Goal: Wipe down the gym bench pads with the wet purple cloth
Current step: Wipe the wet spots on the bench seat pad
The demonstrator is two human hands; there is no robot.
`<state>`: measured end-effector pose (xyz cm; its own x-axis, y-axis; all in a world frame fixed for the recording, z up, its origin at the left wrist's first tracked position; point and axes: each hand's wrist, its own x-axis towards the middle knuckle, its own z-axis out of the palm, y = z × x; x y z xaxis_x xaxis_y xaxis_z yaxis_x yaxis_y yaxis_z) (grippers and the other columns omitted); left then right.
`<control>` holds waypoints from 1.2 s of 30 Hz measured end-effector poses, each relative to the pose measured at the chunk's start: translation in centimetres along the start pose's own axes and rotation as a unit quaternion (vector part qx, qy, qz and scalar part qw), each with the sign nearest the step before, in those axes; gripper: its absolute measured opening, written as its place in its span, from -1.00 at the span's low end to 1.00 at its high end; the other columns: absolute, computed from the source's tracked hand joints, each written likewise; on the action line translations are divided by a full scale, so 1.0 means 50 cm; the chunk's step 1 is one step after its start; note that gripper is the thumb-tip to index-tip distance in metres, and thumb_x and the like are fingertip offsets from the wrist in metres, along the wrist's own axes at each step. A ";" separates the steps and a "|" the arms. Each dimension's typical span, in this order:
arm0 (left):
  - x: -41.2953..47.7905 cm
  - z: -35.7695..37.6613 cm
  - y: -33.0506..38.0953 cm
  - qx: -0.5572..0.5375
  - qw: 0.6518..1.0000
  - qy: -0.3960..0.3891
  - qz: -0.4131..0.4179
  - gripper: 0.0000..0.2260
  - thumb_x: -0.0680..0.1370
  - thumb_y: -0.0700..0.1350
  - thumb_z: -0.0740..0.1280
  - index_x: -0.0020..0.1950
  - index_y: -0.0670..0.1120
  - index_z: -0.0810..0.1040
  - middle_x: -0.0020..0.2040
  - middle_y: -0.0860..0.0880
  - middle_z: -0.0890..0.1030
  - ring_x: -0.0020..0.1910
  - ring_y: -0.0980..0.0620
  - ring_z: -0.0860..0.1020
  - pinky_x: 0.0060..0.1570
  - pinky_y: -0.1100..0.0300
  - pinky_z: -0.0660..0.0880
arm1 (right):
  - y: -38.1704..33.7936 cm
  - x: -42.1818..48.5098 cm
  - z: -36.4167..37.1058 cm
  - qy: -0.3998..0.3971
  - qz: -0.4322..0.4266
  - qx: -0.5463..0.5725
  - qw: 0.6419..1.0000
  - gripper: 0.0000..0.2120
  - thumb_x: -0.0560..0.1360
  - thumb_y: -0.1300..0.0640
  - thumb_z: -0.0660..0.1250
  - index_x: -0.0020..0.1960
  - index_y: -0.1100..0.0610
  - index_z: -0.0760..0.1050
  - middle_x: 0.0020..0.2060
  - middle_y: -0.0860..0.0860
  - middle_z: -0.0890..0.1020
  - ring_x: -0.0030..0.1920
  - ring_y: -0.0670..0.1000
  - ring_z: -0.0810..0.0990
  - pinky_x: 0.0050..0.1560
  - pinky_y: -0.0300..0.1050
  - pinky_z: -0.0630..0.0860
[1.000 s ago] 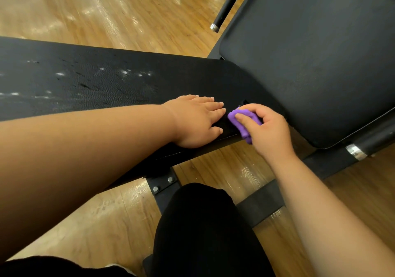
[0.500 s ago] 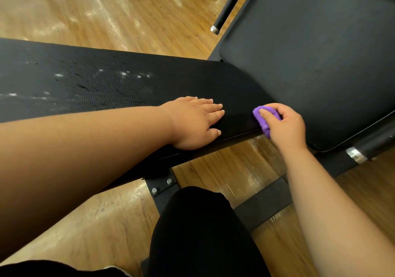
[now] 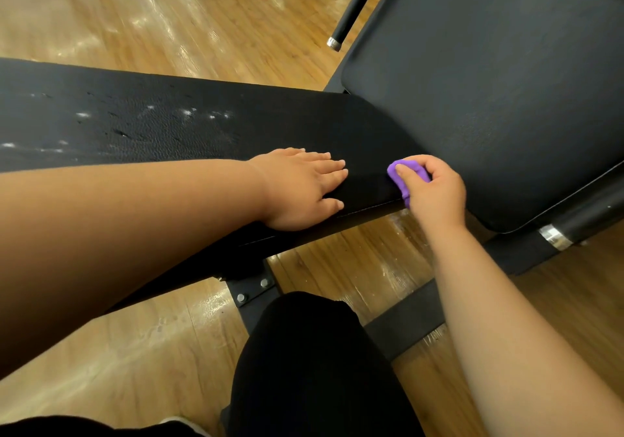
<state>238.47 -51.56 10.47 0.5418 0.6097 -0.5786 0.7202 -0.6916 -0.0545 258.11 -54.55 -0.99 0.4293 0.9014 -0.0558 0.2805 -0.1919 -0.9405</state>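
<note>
wiping the end of the long pad (image 3: 169, 126) with purple cloth (image 3: 400, 180) gripped in right hand (image 3: 435, 193), left hand (image 3: 300, 190) flat on it — next, likely leftward over the white specks (image 3: 189, 112).

The right hand (image 3: 435, 195) slid the purple cloth (image 3: 394, 177) rightward from the left hand (image 3: 297, 190).
</note>
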 end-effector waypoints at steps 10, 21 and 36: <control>0.033 -0.021 0.007 -0.053 0.998 0.006 -0.014 -0.44 0.64 0.23 -0.02 0.59 0.06 0.01 0.59 0.08 0.05 0.57 0.03 -0.05 0.53 0.01 0.00 | 0.028 0.024 -0.022 0.021 0.019 -0.004 1.000 -0.92 0.55 0.12 0.34 -0.06 0.02 0.61 -0.24 -0.13 0.61 -0.20 -0.12 0.56 -0.19 -0.23 0.52; 0.088 -0.011 0.022 -0.024 1.000 0.001 0.009 -0.27 0.56 0.36 0.05 0.60 0.02 -0.06 0.60 0.07 -0.05 0.57 0.05 -0.10 0.51 0.06 -0.08 | 0.046 0.052 -0.023 0.033 0.019 -0.027 0.999 -0.93 0.55 0.11 0.34 -0.04 -0.01 0.60 -0.18 -0.11 0.62 -0.08 -0.08 0.61 -0.13 -0.19 0.55; 0.092 -0.008 0.019 -0.047 0.998 0.027 0.018 -0.44 0.65 0.20 -0.04 0.59 0.00 -0.02 0.60 0.06 -0.01 0.57 0.06 -0.07 0.51 0.09 -0.06 | 0.043 0.055 -0.011 0.044 0.030 0.008 0.999 -0.92 0.51 0.15 0.36 -0.10 0.02 0.62 -0.29 -0.14 0.61 -0.24 -0.13 0.55 -0.15 -0.15 0.53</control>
<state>241.83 -49.25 8.06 0.5895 0.6064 -0.5336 0.7356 -0.6760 0.0445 260.37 -52.70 -2.95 0.5182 0.8512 -0.0830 0.2396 -0.2376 -0.9413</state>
